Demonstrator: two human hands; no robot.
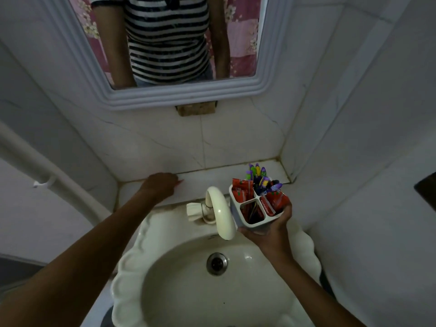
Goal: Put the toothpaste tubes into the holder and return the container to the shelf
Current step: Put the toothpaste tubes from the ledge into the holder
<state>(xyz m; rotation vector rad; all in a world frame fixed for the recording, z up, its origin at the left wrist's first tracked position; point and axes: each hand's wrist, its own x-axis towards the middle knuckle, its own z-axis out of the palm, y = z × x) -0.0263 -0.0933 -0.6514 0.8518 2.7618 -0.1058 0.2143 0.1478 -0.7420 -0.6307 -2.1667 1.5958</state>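
Four-compartment holder [256,207] above the sink's [188,279] right rear rim, right of the faucet [220,212], toothpaste tubes [241,188] and toothbrushes [259,177] in its compartments, shelf [203,182] behind, mirror [165,38] above.

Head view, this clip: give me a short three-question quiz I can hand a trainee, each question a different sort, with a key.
1. True or false: the holder stands on the shelf.
2. Multiple choice: where is the left hand? A) on the tap B) on the shelf, its fingers curled over something red C) in the basin
3. Fill in: the red toothpaste tubes stand in the holder's ____.

Key:
1. False: the right hand holds it from below, beside the tap, above the sink.
2. B
3. Compartments; toothbrushes fill the back one.
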